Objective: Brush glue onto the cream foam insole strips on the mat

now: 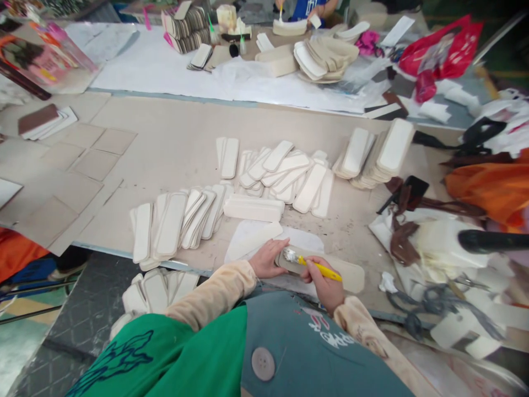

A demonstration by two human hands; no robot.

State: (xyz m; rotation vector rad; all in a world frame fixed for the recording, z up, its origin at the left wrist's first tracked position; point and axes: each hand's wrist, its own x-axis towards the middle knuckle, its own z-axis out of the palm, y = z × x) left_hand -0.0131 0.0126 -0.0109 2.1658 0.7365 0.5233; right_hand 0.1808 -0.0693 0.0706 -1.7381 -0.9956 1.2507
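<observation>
- Head view, the only one. Person at a work table (pixel 173 138); both hands low and close to the body.
- Left hand (pixel 268 258): fingers laid nearly flat, held close together, pressing down the left end of a long beige piece (pixel 347 274). It pins the piece; it does not grip it.
- Right hand (pixel 324 284): fingers curled closed around a yellow-handled brush (pixel 318 267). The bristle end lies just past the left fingertips and touches the piece near its left end.
- The piece lies flat at the near table edge, directly under both hands. Its long axis runs left to right, tipped slightly so the right end sits a little nearer the body. The rounded right end reaches out beyond the right knuckles.
- The brush handle lies almost along that same axis, bristles to the left, handle end to the right.
- Progress, as I judge it: brushing appears to be at the left end only. The stretch beyond the right hand looks dry and even, so most of this piece seems undone; any wet sheen is too faint to tell.
- Beyond the fingertips: a fanned row of pale pieces (pixel 173 223) to the left, a loose heap (pixel 285 173) straight ahead, a leaning stack (pixel 378 157) off to the right. Whether these are coated, I cannot tell.
- More pale pieces (pixel 155 289) below the table edge, beside the left forearm.
- Far side: another person's hands (pixel 318 12) over a further pile, well apart.
</observation>
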